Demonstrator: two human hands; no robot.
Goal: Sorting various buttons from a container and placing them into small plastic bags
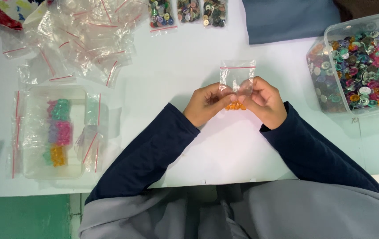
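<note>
Hands meet at the middle of the white table (176, 79), both pinched on one small clear zip bag (237, 76) with a red seal line across its top. The left hand (206, 104) grips the bag's lower left part between thumb and fingers, and the right hand (264, 102) grips the lower right part the same way; both are curled nearly closed around it. A cluster of orange buttons (235, 106) sits at the bottom of the bag, just showing between the two hands. The top of the bag stands up above the fingers.

At the right edge of the table a clear plastic tub (320, 82) holds a heap of mixed buttons in pink, green, orange and silver. To the left lies a shallow clear tray (32, 132) carrying filled bags (59, 132) of green, pink, purple and yellow buttons stacked in a column, with more red-striped clear bags hanging over its sides. A loose pile of empty zip bags (87, 40), all clear with red seal lines, spreads over the upper left. Three packed bags of darker mixed buttons (188, 12) lie side by side at the top edge. A blue-grey cloth (287, 17) lies at the upper right, well apart from the hands.
</note>
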